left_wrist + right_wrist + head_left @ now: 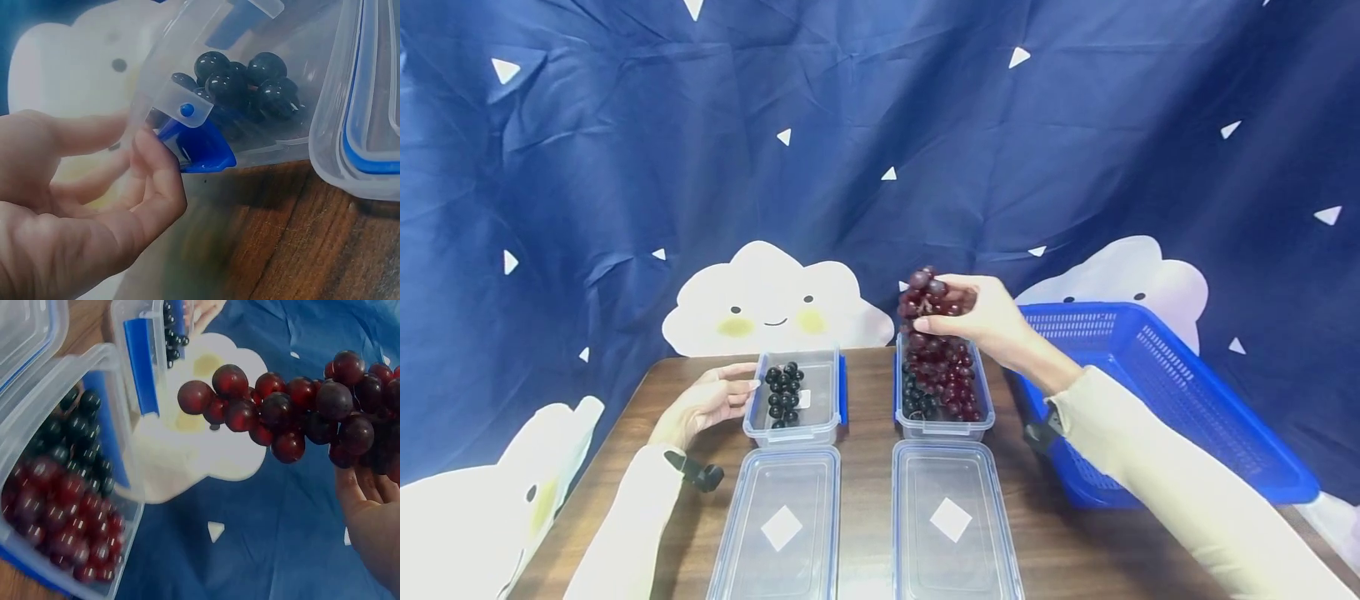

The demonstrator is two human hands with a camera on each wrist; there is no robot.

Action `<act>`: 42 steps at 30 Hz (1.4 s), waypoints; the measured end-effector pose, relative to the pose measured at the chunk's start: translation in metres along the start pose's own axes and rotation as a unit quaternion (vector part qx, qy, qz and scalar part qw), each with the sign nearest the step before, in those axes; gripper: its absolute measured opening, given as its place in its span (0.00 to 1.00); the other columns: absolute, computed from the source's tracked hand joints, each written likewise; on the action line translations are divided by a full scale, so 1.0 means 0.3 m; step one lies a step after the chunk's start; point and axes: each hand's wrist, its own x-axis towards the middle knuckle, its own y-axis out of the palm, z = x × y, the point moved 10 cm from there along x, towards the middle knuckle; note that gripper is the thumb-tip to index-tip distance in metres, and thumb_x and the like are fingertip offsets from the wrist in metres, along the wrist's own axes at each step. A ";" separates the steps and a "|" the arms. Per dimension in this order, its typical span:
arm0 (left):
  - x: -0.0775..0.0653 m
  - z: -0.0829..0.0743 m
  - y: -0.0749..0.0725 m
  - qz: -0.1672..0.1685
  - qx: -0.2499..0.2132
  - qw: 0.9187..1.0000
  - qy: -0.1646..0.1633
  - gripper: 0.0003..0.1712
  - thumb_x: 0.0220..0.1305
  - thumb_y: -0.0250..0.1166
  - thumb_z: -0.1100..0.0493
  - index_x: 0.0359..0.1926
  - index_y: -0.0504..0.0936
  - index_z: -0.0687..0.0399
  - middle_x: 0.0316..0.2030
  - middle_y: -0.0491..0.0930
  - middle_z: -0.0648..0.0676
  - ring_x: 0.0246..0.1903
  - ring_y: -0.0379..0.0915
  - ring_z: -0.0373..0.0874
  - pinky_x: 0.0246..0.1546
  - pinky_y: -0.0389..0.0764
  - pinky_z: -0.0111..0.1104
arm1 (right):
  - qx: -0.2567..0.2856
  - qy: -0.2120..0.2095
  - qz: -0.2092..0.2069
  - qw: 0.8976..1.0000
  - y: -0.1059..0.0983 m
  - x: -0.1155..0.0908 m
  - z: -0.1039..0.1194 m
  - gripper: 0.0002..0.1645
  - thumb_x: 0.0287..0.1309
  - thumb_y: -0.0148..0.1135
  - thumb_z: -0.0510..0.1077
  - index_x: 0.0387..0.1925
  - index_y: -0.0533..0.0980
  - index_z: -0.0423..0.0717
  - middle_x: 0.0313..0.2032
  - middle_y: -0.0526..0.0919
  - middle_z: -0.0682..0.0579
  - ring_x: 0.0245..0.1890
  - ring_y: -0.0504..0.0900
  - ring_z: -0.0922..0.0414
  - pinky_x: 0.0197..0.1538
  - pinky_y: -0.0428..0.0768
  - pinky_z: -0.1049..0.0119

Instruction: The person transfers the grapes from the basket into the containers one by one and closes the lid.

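My right hand (992,321) grips a bunch of red grapes (925,304), raised over the right plastic container (945,428). That bunch stretches across the right wrist view, fingers beneath one end. Inside the right container lie red grapes (59,519) beside black grapes (78,434). At the left container (792,435), my left hand (703,404) touches the outer left wall with loosely bent fingers, by a blue clip (203,147). A small bunch of black grapes (784,392) lies in this container.
Two clear lids with blue seals lie in front of the containers, the left lid (782,483) and the right lid (951,475). A blue plastic basket (1202,375) stands at the right of the wooden table (868,400). Behind hangs a blue cloth (850,100).
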 end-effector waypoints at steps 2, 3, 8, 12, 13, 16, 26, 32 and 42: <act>0.002 -0.003 -0.003 -0.003 -0.001 1.000 -0.001 0.38 0.78 0.57 0.67 0.82 0.51 0.65 0.40 0.86 0.45 0.38 0.82 0.35 0.44 0.88 0.30 | 0.008 -0.008 0.011 1.000 0.046 0.034 0.009 0.26 0.54 0.79 0.40 0.56 0.85 0.41 0.42 0.93 0.54 0.43 0.90 0.63 0.49 0.87 0.71; 0.003 -0.004 -0.004 -0.003 -0.003 1.000 -0.001 0.39 0.78 0.57 0.67 0.82 0.51 0.65 0.41 0.87 0.46 0.38 0.83 0.36 0.44 0.88 0.30 | 0.013 -0.010 0.016 1.000 0.069 0.050 0.011 0.26 0.54 0.79 0.40 0.56 0.85 0.42 0.43 0.93 0.51 0.43 0.91 0.62 0.49 0.87 0.70; 0.005 -0.007 -0.017 -0.011 -0.007 1.000 0.001 0.39 0.78 0.57 0.67 0.82 0.51 0.65 0.43 0.87 0.48 0.42 0.84 0.37 0.46 0.88 0.31 | 0.043 -0.010 0.028 0.999 0.184 0.116 0.003 0.24 0.55 0.79 0.42 0.55 0.85 0.43 0.47 0.92 0.44 0.44 0.91 0.61 0.52 0.89 0.67; 0.001 -0.005 -0.027 -0.016 0.003 1.000 -0.003 0.39 0.78 0.58 0.66 0.82 0.52 0.64 0.43 0.85 0.47 0.42 0.83 0.37 0.47 0.88 0.31 | 0.074 0.002 0.022 0.997 0.268 0.152 -0.020 0.24 0.55 0.79 0.42 0.54 0.85 0.44 0.48 0.92 0.44 0.45 0.91 0.60 0.54 0.89 0.65; 0.000 -0.004 -0.028 -0.017 0.003 1.000 -0.004 0.38 0.78 0.58 0.65 0.82 0.52 0.64 0.43 0.85 0.47 0.41 0.83 0.37 0.46 0.88 0.31 | 0.081 0.006 0.019 0.997 0.285 0.161 -0.027 0.24 0.54 0.80 0.43 0.54 0.86 0.44 0.48 0.92 0.45 0.45 0.91 0.59 0.54 0.88 0.65; -0.002 0.000 -0.028 -0.016 0.001 1.000 -0.005 0.38 0.78 0.58 0.65 0.82 0.52 0.64 0.42 0.86 0.47 0.40 0.84 0.37 0.45 0.88 0.31 | 0.107 0.016 0.012 0.994 0.339 0.185 -0.050 0.24 0.54 0.80 0.43 0.53 0.86 0.45 0.48 0.92 0.46 0.46 0.92 0.58 0.56 0.88 0.64; -0.009 0.014 -0.017 -0.009 -0.025 1.000 0.000 0.38 0.79 0.57 0.66 0.82 0.51 0.66 0.41 0.88 0.47 0.39 0.85 0.37 0.46 0.88 0.32 | 0.152 0.060 0.015 0.986 0.538 0.217 -0.124 0.29 0.55 0.80 0.46 0.60 0.83 0.48 0.54 0.91 0.47 0.55 0.90 0.57 0.63 0.85 0.62; -0.007 0.005 -0.010 -0.009 -0.026 1.000 0.005 0.38 0.79 0.57 0.66 0.81 0.52 0.67 0.42 0.89 0.47 0.41 0.86 0.37 0.45 0.89 0.32 | 0.172 0.086 0.013 0.981 0.626 0.210 -0.221 0.30 0.55 0.78 0.46 0.61 0.83 0.47 0.57 0.89 0.47 0.60 0.87 0.52 0.68 0.82 0.55; -0.005 0.009 -0.002 -0.019 -0.028 0.999 -0.002 0.39 0.78 0.58 0.65 0.82 0.52 0.64 0.46 0.88 0.48 0.48 0.85 0.40 0.52 0.88 0.34 | 0.074 0.125 0.011 0.989 0.641 0.199 -0.382 0.30 0.54 0.80 0.51 0.56 0.83 0.44 0.54 0.90 0.46 0.55 0.88 0.52 0.64 0.84 0.57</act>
